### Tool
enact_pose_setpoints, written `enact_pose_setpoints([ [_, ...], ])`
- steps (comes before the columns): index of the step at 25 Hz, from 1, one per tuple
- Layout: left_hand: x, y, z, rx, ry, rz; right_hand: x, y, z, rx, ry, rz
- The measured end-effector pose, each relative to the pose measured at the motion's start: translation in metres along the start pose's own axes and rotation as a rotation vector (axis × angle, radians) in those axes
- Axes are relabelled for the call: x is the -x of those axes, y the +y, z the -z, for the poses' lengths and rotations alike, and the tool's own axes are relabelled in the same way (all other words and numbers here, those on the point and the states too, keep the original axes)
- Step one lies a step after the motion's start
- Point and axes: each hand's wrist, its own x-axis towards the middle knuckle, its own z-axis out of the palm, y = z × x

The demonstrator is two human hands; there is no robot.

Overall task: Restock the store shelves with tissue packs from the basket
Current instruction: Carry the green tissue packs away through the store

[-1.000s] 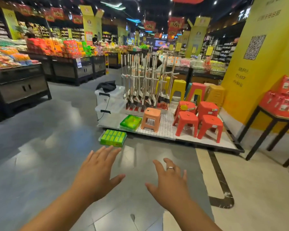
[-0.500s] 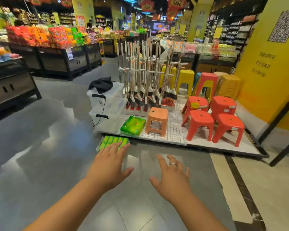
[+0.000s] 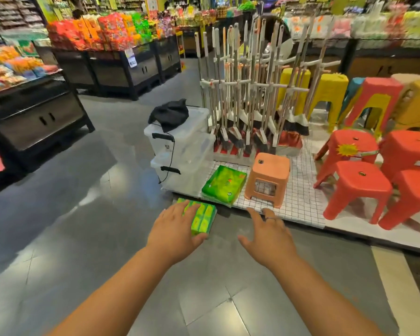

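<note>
A green multi-pack of tissues [image 3: 203, 218] lies on the grey floor just in front of a low display platform [image 3: 301, 209]. My left hand [image 3: 174, 230] reaches over its near left part with fingers spread, covering that side; whether it touches the pack I cannot tell. My right hand [image 3: 268, 235], a ring on one finger, hovers open to the right of the pack, near the platform edge. A second green tissue pack [image 3: 224, 184] rests on the platform beside an orange stool [image 3: 268, 180]. No basket is visible.
Two stacked clear storage boxes [image 3: 182, 151] with a black cloth on top stand at the platform's left end. A rack of brooms [image 3: 247, 93] rises behind, red stools [image 3: 357, 185] to the right. Dark display counters [image 3: 34, 117] with snack bags line the left aisle.
The view has closed in on the platform. Both hands have moved forward, and my left hand now overlaps the floor tissue pack, which it was short of earlier.
</note>
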Motion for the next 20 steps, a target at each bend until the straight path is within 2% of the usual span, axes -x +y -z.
enact_pose_setpoints([
  [5,-0.124,-0.02,-0.021,0.054,-0.055,0.04,-0.135,0.011,0.005,-0.035,-0.035,-0.003],
  [11,-0.308,-0.08,-0.075,0.078,-0.116,0.016,-0.316,0.007,-0.024,-0.106,-0.111,-0.089],
  [15,-0.409,-0.111,-0.106,0.066,-0.257,-0.043,-0.426,-0.006,-0.049,-0.101,-0.17,-0.132],
  [18,-0.477,-0.128,-0.139,0.066,-0.273,-0.132,-0.502,-0.004,-0.071,-0.156,-0.252,-0.189],
  [20,-0.523,-0.135,-0.162,0.069,-0.349,-0.098,-0.549,0.007,-0.09,-0.189,-0.275,-0.224],
])
